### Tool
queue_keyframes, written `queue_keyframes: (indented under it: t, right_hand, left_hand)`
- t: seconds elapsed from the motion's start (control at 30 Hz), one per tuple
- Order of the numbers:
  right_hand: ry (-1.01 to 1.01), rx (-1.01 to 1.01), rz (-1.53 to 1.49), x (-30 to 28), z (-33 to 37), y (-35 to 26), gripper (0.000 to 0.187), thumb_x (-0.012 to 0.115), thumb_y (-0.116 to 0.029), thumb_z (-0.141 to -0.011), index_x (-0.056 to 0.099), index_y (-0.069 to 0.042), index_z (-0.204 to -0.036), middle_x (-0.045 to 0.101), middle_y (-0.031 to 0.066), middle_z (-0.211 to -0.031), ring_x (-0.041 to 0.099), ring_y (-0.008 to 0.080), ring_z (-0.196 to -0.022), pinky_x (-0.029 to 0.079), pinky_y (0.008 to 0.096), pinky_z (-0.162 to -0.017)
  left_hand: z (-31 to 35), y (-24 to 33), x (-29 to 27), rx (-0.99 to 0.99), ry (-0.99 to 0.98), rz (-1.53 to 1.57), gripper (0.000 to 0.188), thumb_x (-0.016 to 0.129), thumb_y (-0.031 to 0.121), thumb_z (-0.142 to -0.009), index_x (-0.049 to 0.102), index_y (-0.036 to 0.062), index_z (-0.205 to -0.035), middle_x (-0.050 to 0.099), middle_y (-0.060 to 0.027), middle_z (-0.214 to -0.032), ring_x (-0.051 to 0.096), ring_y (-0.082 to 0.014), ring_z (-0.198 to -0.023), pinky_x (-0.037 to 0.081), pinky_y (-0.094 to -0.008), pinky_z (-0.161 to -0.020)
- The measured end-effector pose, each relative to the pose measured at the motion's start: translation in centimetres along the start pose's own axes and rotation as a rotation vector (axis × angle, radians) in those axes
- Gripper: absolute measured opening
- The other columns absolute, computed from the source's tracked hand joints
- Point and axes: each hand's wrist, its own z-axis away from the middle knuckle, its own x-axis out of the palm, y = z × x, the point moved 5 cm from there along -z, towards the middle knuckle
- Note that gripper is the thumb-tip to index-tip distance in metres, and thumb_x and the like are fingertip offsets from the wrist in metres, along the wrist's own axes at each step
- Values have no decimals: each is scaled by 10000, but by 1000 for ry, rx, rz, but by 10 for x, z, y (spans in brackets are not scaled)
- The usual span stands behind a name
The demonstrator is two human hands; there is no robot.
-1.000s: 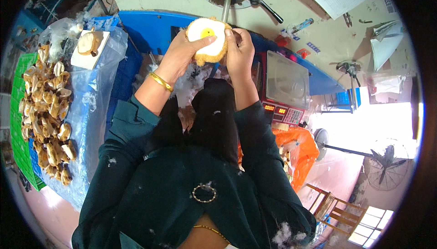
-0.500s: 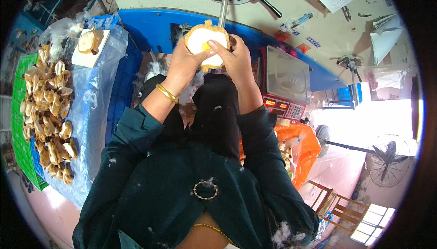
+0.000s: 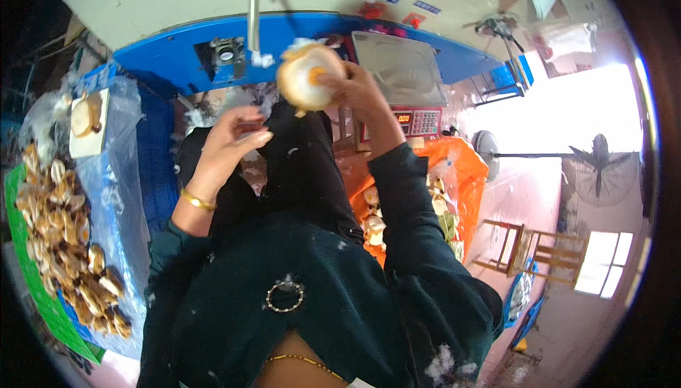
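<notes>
A round plush piece (image 3: 296,91), with a white face, a yellow-orange centre and a fuzzy tan edge, is held up over my lap. My right hand (image 3: 353,92) grips it from its right side, the thumb lying across the white face; motion blurs it a little. My left hand (image 3: 230,143) is apart from the piece, lower and to the left above my thigh, its fingers loosely curled and spread with nothing visible between them. Beyond the plush, a metal tube (image 3: 253,15) points toward me from the workbench, with a white tuft near its end.
At my left, several brown-and-white plush pieces (image 3: 57,211) lie heaped by a green crate (image 3: 44,306) and clear plastic sheeting (image 3: 117,196). A red-framed weighing scale (image 3: 397,69) stands at right above an orange bag (image 3: 464,164) holding plush pieces. A fan (image 3: 599,164) is farther right.
My left hand has let go of the plush and dropped down and left. My right hand keeps it, drawn away from the tube's end. The view has turned toward the right.
</notes>
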Motion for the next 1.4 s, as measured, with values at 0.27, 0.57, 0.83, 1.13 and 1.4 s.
queue_keyframes:
  t: [0.27, 0.57, 0.83, 1.13, 1.4]
  right_hand:
    - [613, 278, 554, -236, 1, 105, 720, 760, -604, -689, 704, 54, -976, 683, 143, -729, 653, 209, -628, 509, 327, -625]
    - [1011, 346, 439, -252, 79, 170, 810, 734, -664, -678, 676, 61, -1033, 688, 225, -1009, 654, 343, -978, 486, 411, -891]
    - [993, -325, 965, -210, 15, 50, 799, 759, -548, -733, 538, 14, -1256, 554, 239, -1259, 488, 395, -1208, 379, 465, -1024]
    - [152, -148, 874, -190, 23, 75, 469, 722, -308, -814, 593, -2, -1145, 663, 171, -1012, 644, 270, -847, 510, 346, -713]
    - [68, 511, 947, -319, 163, 161, 292, 699, -206, -855, 643, 27, -1020, 671, 137, -887, 663, 197, -711, 518, 304, -560]
  left_hand:
    - [0, -22, -6, -215, 105, 104, 258, 636, 175, -944, 578, 18, -1140, 664, -82, -1018, 643, -148, -911, 530, -268, -764]
    - [28, -39, -26, -319, 187, 122, 236, 615, 223, -958, 597, 47, -1115, 672, -55, -987, 640, -128, -880, 523, -270, -774]
    - [50, -35, -47, -291, 326, 49, 211, 611, 196, -960, 604, 42, -1104, 678, -59, -978, 639, -129, -874, 512, -254, -764]
    - [110, -50, -102, -196, 508, -144, 186, 651, 166, -928, 621, 27, -1048, 675, -60, -957, 650, -142, -868, 527, -271, -754]
    - [302, -4, -251, -453, 1659, -1476, 351, 762, 214, -753, 613, 61, -1031, 568, -194, -1068, 570, -354, -1009, 479, -432, -859]
